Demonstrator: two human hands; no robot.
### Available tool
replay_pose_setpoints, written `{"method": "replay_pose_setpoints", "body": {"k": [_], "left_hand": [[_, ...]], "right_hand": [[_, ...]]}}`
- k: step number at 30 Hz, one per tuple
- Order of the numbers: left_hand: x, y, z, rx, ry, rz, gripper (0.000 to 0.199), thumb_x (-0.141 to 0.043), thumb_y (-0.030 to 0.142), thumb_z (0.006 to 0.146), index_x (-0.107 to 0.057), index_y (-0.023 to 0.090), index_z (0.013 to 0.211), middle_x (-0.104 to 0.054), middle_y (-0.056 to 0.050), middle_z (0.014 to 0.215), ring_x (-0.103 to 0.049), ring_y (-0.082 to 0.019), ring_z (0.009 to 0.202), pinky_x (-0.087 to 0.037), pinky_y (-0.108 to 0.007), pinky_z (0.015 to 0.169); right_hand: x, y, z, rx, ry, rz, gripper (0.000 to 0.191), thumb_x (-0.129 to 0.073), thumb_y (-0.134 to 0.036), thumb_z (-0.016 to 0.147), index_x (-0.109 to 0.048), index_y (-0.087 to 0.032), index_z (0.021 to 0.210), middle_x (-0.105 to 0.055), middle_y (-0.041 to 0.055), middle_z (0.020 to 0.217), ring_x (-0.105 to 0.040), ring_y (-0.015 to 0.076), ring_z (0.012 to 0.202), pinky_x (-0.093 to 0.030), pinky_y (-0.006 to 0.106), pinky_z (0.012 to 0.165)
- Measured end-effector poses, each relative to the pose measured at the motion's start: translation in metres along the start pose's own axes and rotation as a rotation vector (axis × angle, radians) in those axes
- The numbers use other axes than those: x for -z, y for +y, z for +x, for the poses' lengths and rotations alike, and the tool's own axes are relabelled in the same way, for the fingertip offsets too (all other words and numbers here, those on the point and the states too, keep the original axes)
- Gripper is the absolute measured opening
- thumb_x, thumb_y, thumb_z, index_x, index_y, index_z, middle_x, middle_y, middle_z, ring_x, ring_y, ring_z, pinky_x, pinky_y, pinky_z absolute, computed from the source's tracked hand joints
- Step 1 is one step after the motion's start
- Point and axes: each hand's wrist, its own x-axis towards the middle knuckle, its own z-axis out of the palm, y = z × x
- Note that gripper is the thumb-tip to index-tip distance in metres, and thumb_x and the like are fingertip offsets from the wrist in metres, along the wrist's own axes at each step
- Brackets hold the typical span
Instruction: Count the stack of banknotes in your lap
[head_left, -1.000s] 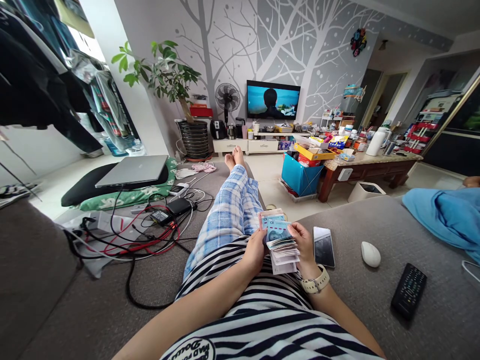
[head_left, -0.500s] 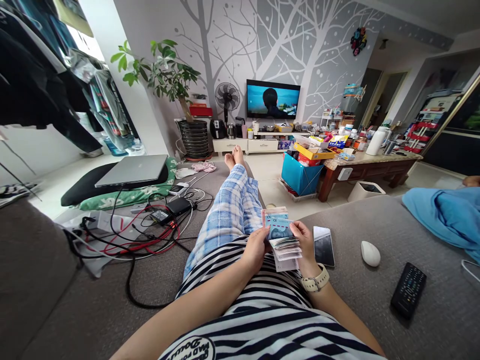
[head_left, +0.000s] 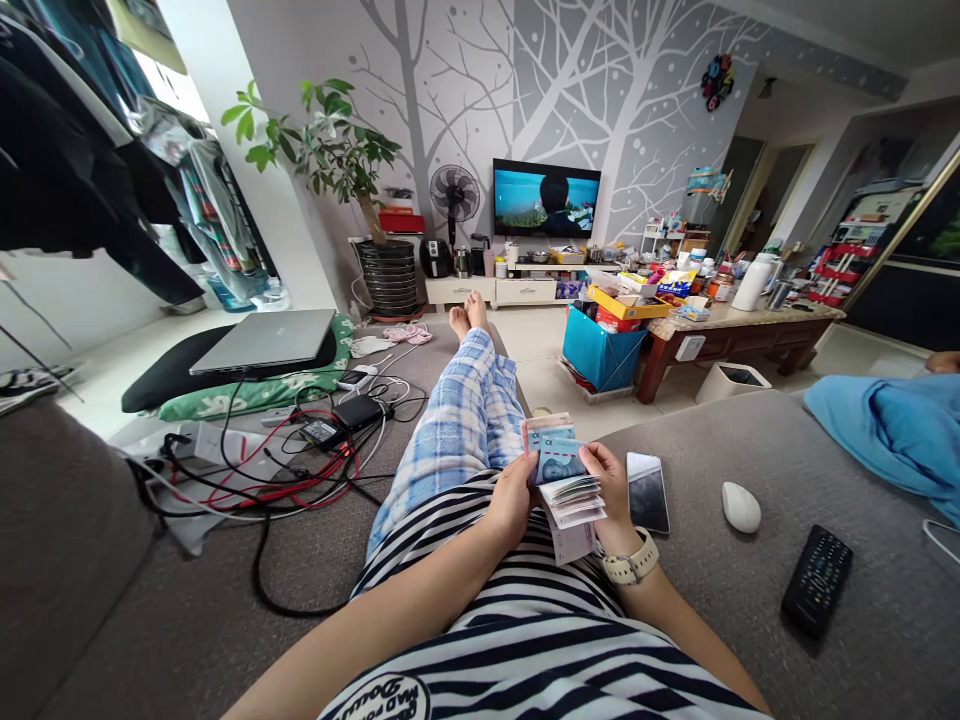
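A fanned bundle of banknotes [head_left: 562,462] is held between my two hands above my lap, with blue notes on top and paler notes folded down below. My left hand [head_left: 514,498] is closed on the bundle's left side. On its right side my right hand [head_left: 611,485] pinches the notes between thumb and fingers; a cream watch [head_left: 631,560] is on that wrist. Just right of my right hand a phone [head_left: 648,492] lies on the grey sofa [head_left: 720,600].
A white mouse [head_left: 741,508], a black remote [head_left: 817,580] and a blue cloth [head_left: 885,430] lie to the right. Tangled cables [head_left: 300,470] and a laptop [head_left: 266,340] are on the left. A cluttered table [head_left: 750,322] stands beyond.
The lower pale notes hang further down and fan out more, and the upper blue notes have shifted slightly. Both hands stay closed on the bundle. The television picture has changed.
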Motion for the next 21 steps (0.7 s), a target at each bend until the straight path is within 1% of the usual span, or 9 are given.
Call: {"method": "replay_pose_setpoints", "body": {"k": [3, 6, 11, 14, 16, 18, 21], "left_hand": [[0.0016, -0.0007, 0.0018, 0.014, -0.038, -0.017, 0.018, -0.058, 0.029, 0.083, -0.069, 0.016, 0.076, -0.072, -0.004, 0.078, -0.066, -0.029, 0.098, -0.049, -0.032, 0.073], [0.0035, -0.0003, 0.0038, 0.008, -0.049, -0.036, 0.02, -0.056, 0.031, 0.084, -0.069, 0.018, 0.078, -0.072, -0.003, 0.078, -0.066, -0.029, 0.098, -0.05, -0.034, 0.076], [0.0044, 0.0021, 0.0037, 0.009, -0.059, -0.074, 0.018, -0.06, 0.033, 0.079, -0.07, 0.018, 0.082, -0.073, -0.004, 0.082, -0.067, -0.025, 0.086, -0.052, -0.034, 0.077], [0.0027, 0.004, 0.0017, 0.034, -0.062, -0.129, 0.018, -0.061, 0.032, 0.077, -0.07, 0.019, 0.084, -0.074, -0.004, 0.082, -0.068, -0.023, 0.08, -0.052, -0.033, 0.074], [0.0014, 0.0052, 0.0003, 0.042, -0.061, -0.152, 0.017, -0.062, 0.031, 0.075, -0.07, 0.019, 0.084, -0.074, -0.004, 0.082, -0.068, -0.023, 0.08, -0.053, -0.032, 0.073], [0.0006, 0.0062, -0.0008, 0.041, -0.076, -0.155, 0.017, -0.063, 0.03, 0.074, -0.071, 0.019, 0.084, -0.074, -0.005, 0.082, -0.068, -0.023, 0.081, -0.053, -0.032, 0.073], [0.0008, 0.0066, -0.0017, 0.051, -0.113, -0.155, 0.017, -0.064, 0.029, 0.073, -0.071, 0.019, 0.086, -0.074, -0.005, 0.082, -0.068, -0.022, 0.075, -0.052, -0.031, 0.07]], "right_hand": [[0.0006, -0.0004, -0.0009, 0.007, -0.012, -0.03, 0.034, -0.07, -0.049, 0.07, -0.057, -0.017, 0.071, -0.052, -0.0022, 0.064, -0.045, 0.0113, 0.06, -0.038, 0.023, 0.057], [0.0016, 0.0001, -0.0027, 0.019, -0.042, -0.045, 0.034, -0.069, -0.049, 0.073, -0.056, -0.017, 0.071, -0.049, -0.003, 0.062, -0.041, 0.0103, 0.057, -0.035, 0.023, 0.054], [0.0006, -0.0002, -0.0063, 0.037, -0.109, 0.028, 0.037, -0.066, -0.051, 0.077, -0.054, -0.018, 0.065, -0.044, -0.0037, 0.056, -0.036, 0.0089, 0.052, -0.03, 0.023, 0.051], [-0.0011, -0.0019, -0.0074, 0.045, -0.131, 0.039, 0.043, -0.058, -0.054, 0.082, -0.055, -0.017, 0.06, -0.049, -0.001, 0.057, -0.041, 0.0099, 0.052, -0.032, 0.024, 0.052], [-0.0015, -0.0021, -0.007, 0.057, -0.141, 0.02, 0.044, -0.058, -0.054, 0.083, -0.055, -0.017, 0.059, -0.052, 0.0, 0.058, -0.044, 0.0103, 0.054, -0.034, 0.024, 0.054], [-0.0009, -0.0011, -0.0055, 0.06, -0.115, -0.003, 0.041, -0.064, -0.051, 0.079, -0.053, -0.017, 0.058, -0.051, -0.0012, 0.058, -0.044, 0.0099, 0.054, -0.035, 0.024, 0.055], [0.0006, 0.0016, -0.0026, 0.035, -0.034, -0.021, 0.037, -0.072, -0.048, 0.072, -0.053, -0.017, 0.064, -0.05, -0.0033, 0.059, -0.043, 0.0094, 0.055, -0.035, 0.023, 0.055]]}}
